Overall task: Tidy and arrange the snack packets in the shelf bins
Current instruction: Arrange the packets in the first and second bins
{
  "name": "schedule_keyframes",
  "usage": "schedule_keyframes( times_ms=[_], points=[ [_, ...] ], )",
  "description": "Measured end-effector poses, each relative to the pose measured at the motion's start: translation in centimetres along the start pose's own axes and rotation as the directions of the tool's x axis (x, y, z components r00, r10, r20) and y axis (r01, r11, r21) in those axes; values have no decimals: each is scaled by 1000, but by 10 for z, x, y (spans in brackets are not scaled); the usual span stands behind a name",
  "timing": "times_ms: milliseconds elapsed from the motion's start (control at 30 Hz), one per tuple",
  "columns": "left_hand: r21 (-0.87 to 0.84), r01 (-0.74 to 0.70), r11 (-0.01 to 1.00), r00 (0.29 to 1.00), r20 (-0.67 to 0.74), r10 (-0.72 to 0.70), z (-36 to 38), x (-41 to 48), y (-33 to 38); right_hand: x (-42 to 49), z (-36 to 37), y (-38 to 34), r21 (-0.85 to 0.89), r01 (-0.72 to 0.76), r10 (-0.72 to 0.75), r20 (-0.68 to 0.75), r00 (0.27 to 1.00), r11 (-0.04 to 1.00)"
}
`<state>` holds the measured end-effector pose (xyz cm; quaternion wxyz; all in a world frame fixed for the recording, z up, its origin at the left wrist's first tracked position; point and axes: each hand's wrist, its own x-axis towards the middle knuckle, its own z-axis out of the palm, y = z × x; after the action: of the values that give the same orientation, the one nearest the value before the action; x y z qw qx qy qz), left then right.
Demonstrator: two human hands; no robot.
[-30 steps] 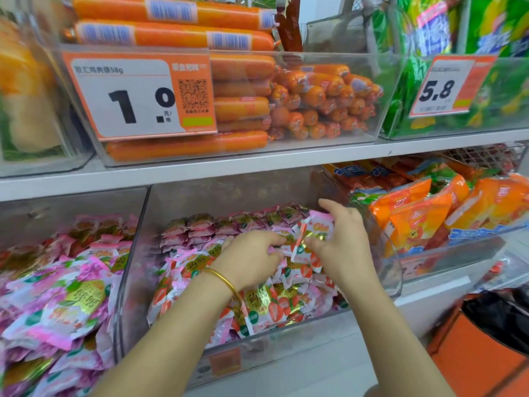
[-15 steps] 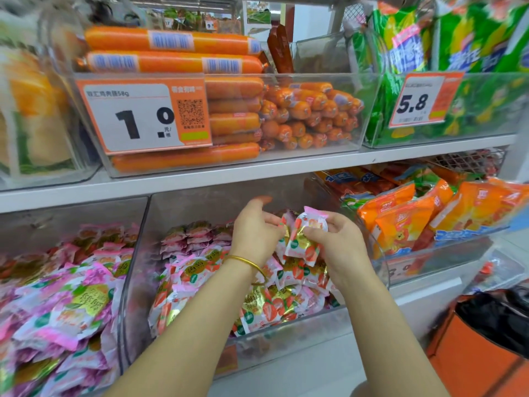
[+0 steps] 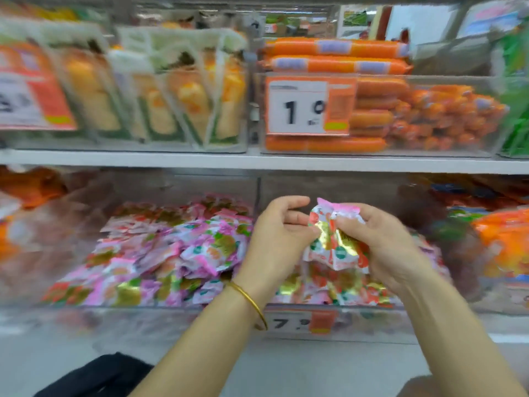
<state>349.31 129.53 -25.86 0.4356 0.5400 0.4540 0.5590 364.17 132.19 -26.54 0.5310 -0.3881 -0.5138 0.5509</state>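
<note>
My right hand grips a small bunch of white, pink and gold snack packets above the clear middle bin on the lower shelf. More such packets lie in that bin below my hands. My left hand is just left of the bunch, fingers loosely stretched towards it, the thumb touching its edge. The neighbouring left bin holds a heap of pink packets. The whole view is blurred by motion.
On the upper shelf stand a bin of orange sausages with a price tag and, to the left, yellow vacuum packs. Orange packets fill the lower right bin. A black object lies low at the left.
The view has swung left, so the shelves shifted right. Both hands have lifted out of the middle bin, the right one carrying the bunch of packets; the left fingers have loosened.
</note>
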Motion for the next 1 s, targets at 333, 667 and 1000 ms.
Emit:
schedule_keyframes(
  times_ms=[333, 667, 1000],
  points=[
    [302, -41, 952, 901, -402, 166, -174, -39, 3, 9, 158, 10, -230, 68, -19, 210, 977, 971],
    [724, 302, 621, 895, -439, 76, -286, -11, -38, 130, 263, 51, -352, -125, 141, 21, 990, 928],
    [744, 333, 579, 927, -370, -57, -294, 15, -48, 182, 312, 96, -946, 24, 85, 54, 995, 323]
  ],
)
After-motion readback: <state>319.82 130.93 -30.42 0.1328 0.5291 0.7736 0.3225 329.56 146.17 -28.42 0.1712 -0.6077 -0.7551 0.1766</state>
